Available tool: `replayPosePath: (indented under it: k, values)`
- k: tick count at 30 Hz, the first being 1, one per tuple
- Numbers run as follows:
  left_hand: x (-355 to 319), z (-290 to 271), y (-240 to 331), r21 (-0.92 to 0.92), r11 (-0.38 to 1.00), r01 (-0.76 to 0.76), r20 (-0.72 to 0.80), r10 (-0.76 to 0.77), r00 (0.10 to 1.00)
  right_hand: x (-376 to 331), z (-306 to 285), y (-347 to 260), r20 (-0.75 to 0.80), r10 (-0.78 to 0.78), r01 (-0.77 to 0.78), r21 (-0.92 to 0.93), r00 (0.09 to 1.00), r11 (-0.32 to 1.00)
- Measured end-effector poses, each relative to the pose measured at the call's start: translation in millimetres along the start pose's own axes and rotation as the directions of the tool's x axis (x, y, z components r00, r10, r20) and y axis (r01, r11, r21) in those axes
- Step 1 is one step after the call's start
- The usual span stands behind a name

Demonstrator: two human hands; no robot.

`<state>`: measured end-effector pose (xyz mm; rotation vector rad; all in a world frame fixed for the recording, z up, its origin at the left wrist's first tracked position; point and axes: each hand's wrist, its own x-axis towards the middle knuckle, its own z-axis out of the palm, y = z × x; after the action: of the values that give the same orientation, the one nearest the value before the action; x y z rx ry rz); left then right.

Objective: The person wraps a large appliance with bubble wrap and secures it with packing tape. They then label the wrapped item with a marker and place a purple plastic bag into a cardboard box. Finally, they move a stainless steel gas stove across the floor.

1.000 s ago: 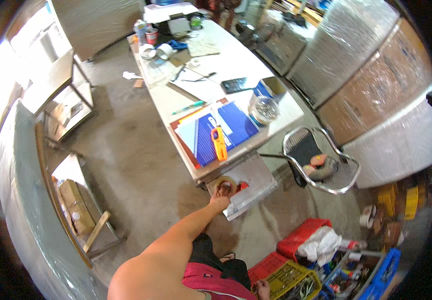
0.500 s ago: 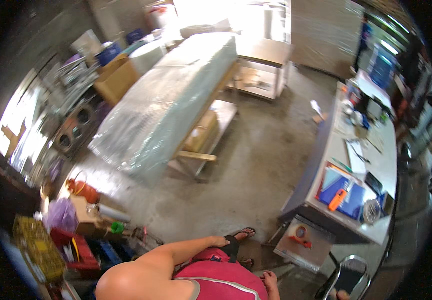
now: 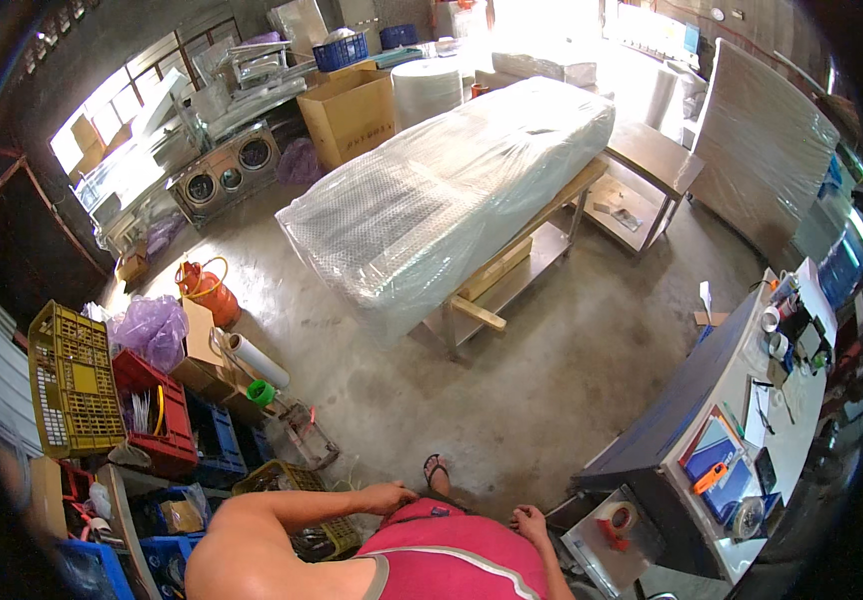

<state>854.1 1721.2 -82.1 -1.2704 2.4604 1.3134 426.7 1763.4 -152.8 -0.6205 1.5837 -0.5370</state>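
My left arm is bent across, and my left hand (image 3: 389, 497) lies beside the hem of my pink-red shirt (image 3: 442, 545), at the waist. Its fingers look flat against the clothing, with nothing visible in them. Low at my right side hangs my right hand (image 3: 529, 522), its fingers loosely bent, slightly apart and holding nothing I can see. One sandalled foot (image 3: 437, 472) shows on the floor ahead. To the right of that hand, a metal stool-like surface (image 3: 612, 545) carries a tape roll (image 3: 620, 516) and a red tape dispenser (image 3: 612, 537).
A long bubble-wrapped item (image 3: 432, 200) lies on a metal bench ahead. At right, a desk (image 3: 692, 480) bears folders and an orange cutter (image 3: 711, 479). Yellow (image 3: 77, 380) and red crates (image 3: 157, 425), cardboard and an orange gas cylinder (image 3: 210, 292) stand left. A wrapped panel (image 3: 762, 150) stands far right.
The view has swung to the right less and left more, so the bench and desk sit further right. My left hand has moved left, off the front of the black shorts.
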Motion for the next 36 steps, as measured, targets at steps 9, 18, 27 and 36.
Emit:
replayPosePath:
  k: [9, 18, 27, 36]
  values:
    - [35, -19, -97, -0.219, 0.938, 0.269, -0.019, -0.28, 0.96, 36, 46, -78, -0.063, 0.032, -0.047, -0.254, 0.998, 0.966]
    - [28, -29, -118, 0.021, 0.999, -0.04, -0.279, 0.045, 0.959, 82, 81, -117, -0.006, -0.056, 0.048, -0.406, 0.998, 0.913]
    - [32, -23, -103, -0.017, 0.849, 0.528, -0.004, -0.528, 0.849, 112, 93, -177, 0.112, -0.007, 0.058, -0.459, 0.994, 0.886]
    - [84, -43, -80, -0.18, 0.879, 0.441, -0.239, -0.474, 0.848, 172, 55, -188, 0.282, -0.043, 0.222, -0.64, 0.958, 0.736]
